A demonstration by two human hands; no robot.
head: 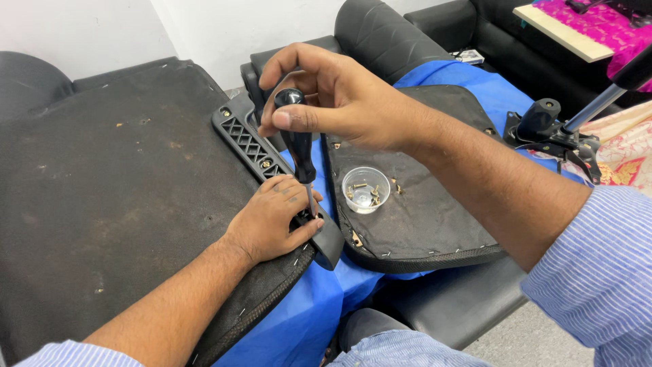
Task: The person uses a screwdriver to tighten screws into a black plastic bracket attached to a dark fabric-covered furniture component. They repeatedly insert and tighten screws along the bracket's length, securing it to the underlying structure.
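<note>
My right hand (346, 102) grips the black handle of a screwdriver (299, 146), held upright with its metal shaft pointing down. The tip meets the near end of a black plastic lattice bracket (248, 143) that lies along the right edge of a large black fabric-covered panel (115, 197). My left hand (275, 221) rests flat on that bracket end, fingers steadying the shaft near its tip. A small clear plastic cup (365, 189) holding several brass screws sits just right of the screwdriver on a second black panel (414, 197).
Both panels lie on a blue sheet (305, 319) over black leather seats (380, 30). A black chair mechanism with a metal post (550, 129) sits at right. Loose screws lie near the cup. A pink patterned cloth (598, 24) covers a board at top right.
</note>
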